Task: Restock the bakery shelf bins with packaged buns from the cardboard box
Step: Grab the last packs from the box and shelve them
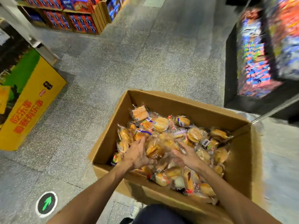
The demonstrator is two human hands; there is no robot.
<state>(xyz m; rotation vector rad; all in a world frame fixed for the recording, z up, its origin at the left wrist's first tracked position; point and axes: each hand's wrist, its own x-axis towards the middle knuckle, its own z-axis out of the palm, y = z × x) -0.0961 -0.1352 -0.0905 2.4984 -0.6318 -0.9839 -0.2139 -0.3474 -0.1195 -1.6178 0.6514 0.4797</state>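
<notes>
Your left hand (137,155) and right hand (186,156) are inside the cardboard box (161,99) at lower centre of the frame. Both have their fingers straight and spread, pressing packaged buns (154,151) between them.

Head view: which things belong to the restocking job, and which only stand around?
Job: cardboard box, packaged buns, left hand, right hand.
Not job: yellow carton, green arrow sticker, shelves of boxes.
</notes>
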